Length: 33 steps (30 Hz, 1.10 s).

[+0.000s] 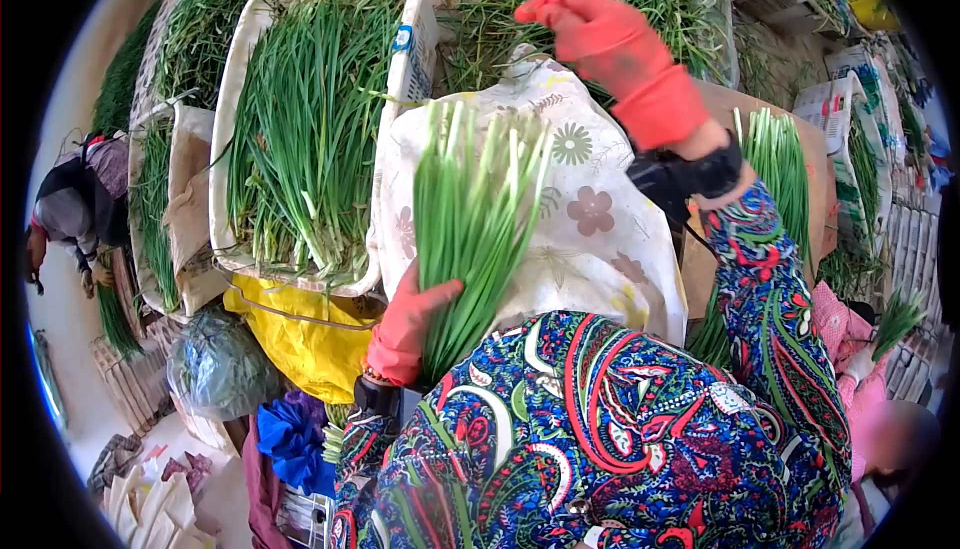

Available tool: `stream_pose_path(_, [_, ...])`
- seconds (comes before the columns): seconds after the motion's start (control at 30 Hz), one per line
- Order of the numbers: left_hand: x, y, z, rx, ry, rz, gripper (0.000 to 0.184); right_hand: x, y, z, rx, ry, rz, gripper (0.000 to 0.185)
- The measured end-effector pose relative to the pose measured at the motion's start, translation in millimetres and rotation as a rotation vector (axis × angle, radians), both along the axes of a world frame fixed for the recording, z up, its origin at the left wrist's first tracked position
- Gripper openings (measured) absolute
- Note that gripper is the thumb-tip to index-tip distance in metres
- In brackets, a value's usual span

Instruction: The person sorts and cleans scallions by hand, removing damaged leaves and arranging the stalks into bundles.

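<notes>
My left hand [408,327], in a red rubber glove, grips a bunch of garlic chives [465,219] around its green lower part. The pale cut ends point up and away from me, over a white flower-print cloth [590,214] on my lap. My right hand [620,64], also in a red glove, is raised past the cloth's far edge, apart from the bunch. Its fingers are pressed together and point left above a heap of loose greens [500,34]. Whatever its fingertips may hold cannot be made out.
A white crate [392,139] of garlic chives stands to the left, beside a narrower crate [190,149]. On the right lies another chive bundle [775,164] on brown board. A yellow sack [300,339] sits at lower left. Other people [80,199] hold greens at both sides.
</notes>
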<state>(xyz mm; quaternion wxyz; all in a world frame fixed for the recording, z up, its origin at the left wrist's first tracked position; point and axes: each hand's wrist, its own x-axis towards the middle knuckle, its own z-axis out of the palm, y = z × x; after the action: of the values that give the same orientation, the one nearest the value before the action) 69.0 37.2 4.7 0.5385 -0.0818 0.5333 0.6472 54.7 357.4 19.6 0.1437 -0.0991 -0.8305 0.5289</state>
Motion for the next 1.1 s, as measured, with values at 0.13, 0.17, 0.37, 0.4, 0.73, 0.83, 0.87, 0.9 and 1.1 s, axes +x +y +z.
stream_pose_path(0.13, [-2.4, 1.1, 11.0, -0.009, -0.058, 0.098, 0.042, 23.5, -52.4, 84.1, -0.027, -0.737, 0.28, 0.029])
stream_pose_path(0.17, [-2.4, 1.5, 11.2, 0.014, -0.051, 0.102, 0.043, 32.0, -63.6, 47.6, 0.04, -0.545, 0.333, 0.037])
stream_pose_path(0.37, [2.0, -4.9, 7.0, -0.017, 0.017, 0.105, 0.049, 32.4, -91.7, 15.4, -0.209, -0.71, 0.278, 0.036])
stream_pose_path(0.4, [2.5, -4.2, 6.4, 0.022, 0.006, 0.115, 0.048, 30.5, -94.9, 16.8, -0.304, -0.76, 0.261, 0.034])
stream_pose_path(0.73, [1.3, 2.3, 17.7, -0.027, -0.08, 0.159, 0.042, 24.8, -84.3, 16.7, -0.092, -0.781, 0.345, 0.033])
stream_pose_path(0.83, [0.3, -0.9, 15.4, -0.048, -0.105, 0.155, 0.04, 22.8, -83.3, 25.3, -0.175, -0.885, 0.413, 0.03])
stream_pose_path(0.87, [1.3, 1.9, 18.8, -0.04, -0.106, 0.159, 0.039, 21.2, -84.2, 20.1, -0.201, -0.9, 0.42, 0.029])
stream_pose_path(0.9, [1.8, 4.0, 22.1, -0.039, -0.122, 0.163, 0.039, 20.6, -85.6, 14.9, -0.229, -0.914, 0.427, 0.028])
stream_pose_path(1.1, [2.3, 4.9, 15.5, -0.016, -0.038, 0.09, 0.045, 21.9, -91.9, -6.2, -0.158, -0.857, 0.322, 0.021])
